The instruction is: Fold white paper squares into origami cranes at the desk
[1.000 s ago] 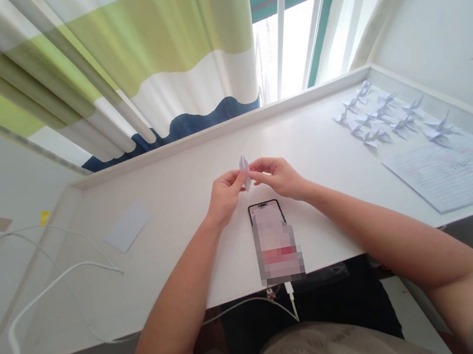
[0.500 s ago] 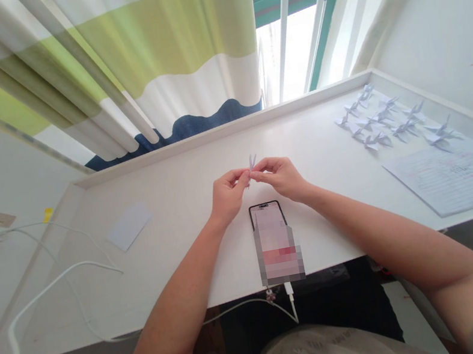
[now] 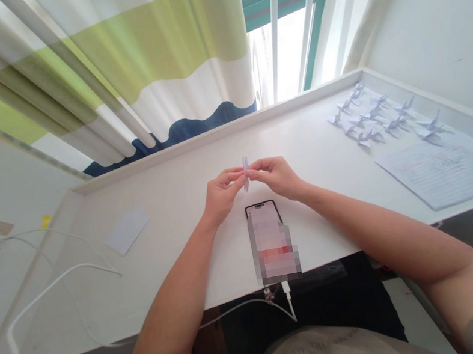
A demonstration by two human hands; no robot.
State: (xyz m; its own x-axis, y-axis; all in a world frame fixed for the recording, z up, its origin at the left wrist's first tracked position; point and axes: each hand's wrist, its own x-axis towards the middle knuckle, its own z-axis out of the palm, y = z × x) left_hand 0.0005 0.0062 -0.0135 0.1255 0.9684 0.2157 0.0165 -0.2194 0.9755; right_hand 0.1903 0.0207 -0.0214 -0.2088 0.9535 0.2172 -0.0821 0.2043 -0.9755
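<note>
Between my two hands, above the middle of the white desk (image 3: 196, 257), is a small piece of folded white paper (image 3: 245, 165), narrow and upright, with points at top and bottom. My left hand (image 3: 220, 195) pinches it from the left with thumb and fingers. From the right, my right hand (image 3: 278, 175) pinches the same paper, its fingertips close to those of the left. The fingertips hide the paper's middle. Just below the hands lies a phone (image 3: 271, 244), its screen partly blurred out.
Several folded paper cranes (image 3: 396, 123) stand at the right back, near a written sheet (image 3: 450, 173). A blank paper piece (image 3: 127, 230) lies on the left. A white cable (image 3: 13, 338) loops over the desk's left side, and a charging plug (image 3: 286, 288) hangs from the phone.
The folded paper has turned and now stands more upright, showing more below my fingers. Both hands keep their pinch. The whole view has shifted slightly.
</note>
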